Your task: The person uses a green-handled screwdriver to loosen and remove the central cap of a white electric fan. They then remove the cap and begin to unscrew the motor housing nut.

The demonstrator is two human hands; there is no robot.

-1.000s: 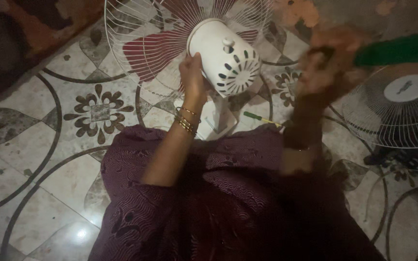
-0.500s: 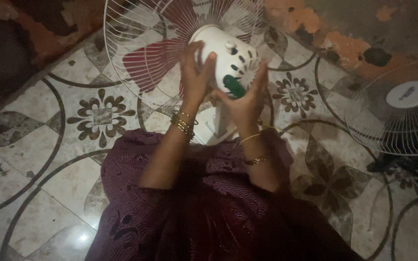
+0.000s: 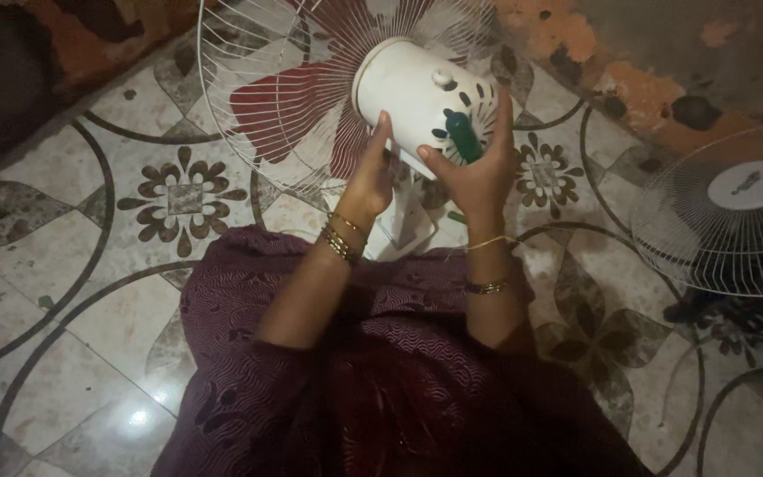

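Observation:
A white fan motor housing (image 3: 412, 88) with dark vents faces me, behind it a white wire guard (image 3: 267, 79) and red blades (image 3: 280, 102). My left hand (image 3: 370, 181) cups the housing's lower left side. My right hand (image 3: 479, 168) grips a green-handled screwdriver (image 3: 463, 134), whose handle rests against the vented back of the housing. The fan's white stand (image 3: 408, 221) shows between my wrists. Both wrists carry gold bangles.
A second white fan guard (image 3: 735, 212) lies at the right on the patterned tile floor (image 3: 90, 265). Dark cables (image 3: 735, 309) trail below it. A worn orange and grey wall base (image 3: 629, 79) runs along the top right. My maroon garment fills the bottom centre.
My right hand swung in from the right with the green screwdriver and now sets it against the housing. My left hand slid down from the housing's side to its lower edge.

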